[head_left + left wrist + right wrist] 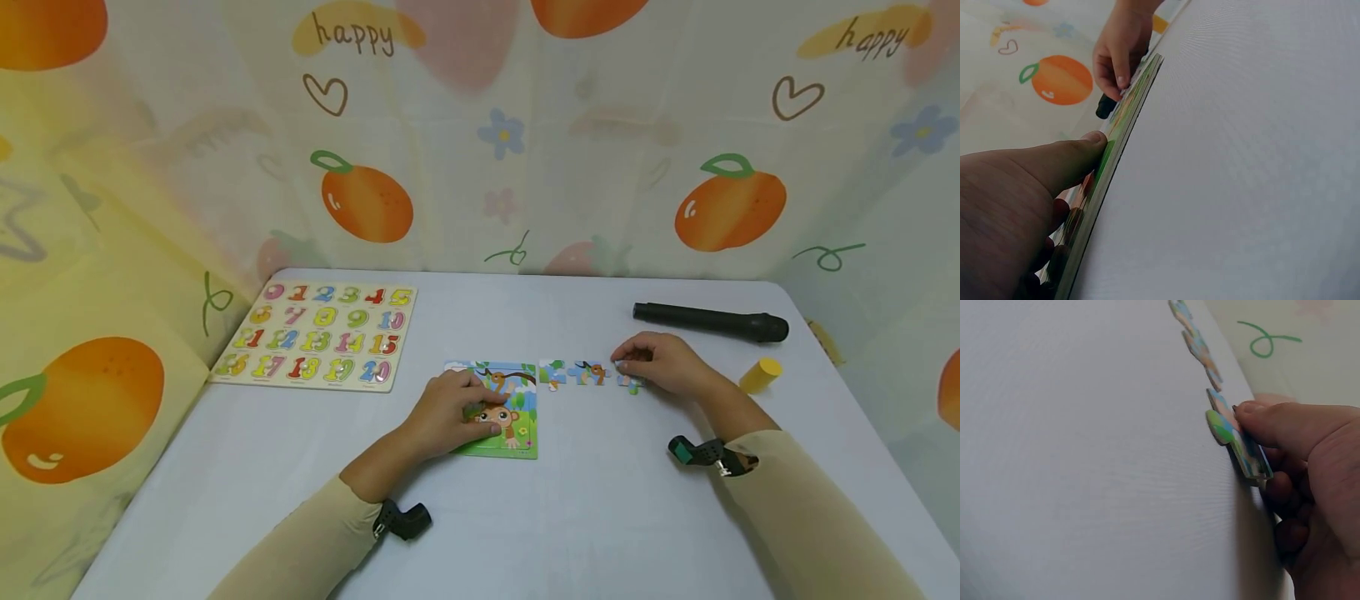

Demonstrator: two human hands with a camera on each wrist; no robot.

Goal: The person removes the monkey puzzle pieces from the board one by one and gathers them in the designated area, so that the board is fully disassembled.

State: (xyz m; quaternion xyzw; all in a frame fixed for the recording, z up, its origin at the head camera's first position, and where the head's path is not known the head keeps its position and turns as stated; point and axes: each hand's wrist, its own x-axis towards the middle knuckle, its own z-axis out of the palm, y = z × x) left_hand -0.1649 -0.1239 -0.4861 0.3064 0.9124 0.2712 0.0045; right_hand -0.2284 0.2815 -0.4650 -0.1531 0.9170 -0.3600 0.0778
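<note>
A monkey jigsaw puzzle in a flat tray (525, 442) lies at the table's middle. My left hand (450, 414) rests on its left part, thumb and fingers over the picture and hiding some of it. In the left wrist view the thumb (1079, 159) touches the puzzle face near the edge. To the tray's right, a jigsaw piece (552, 372) and a second piece (590, 373) lie in a row. At the row's right end my right hand (660, 363) pinches a jigsaw piece (1264, 467), beside a piece with a green knob (1219, 427).
A wooden number board (307, 385) lies at the back left. A black microphone (708, 322) is at the back right, with a yellow cylinder (761, 376) in front of it, close to the right forearm. A printed curtain (450, 217) hangs behind the white table (585, 525).
</note>
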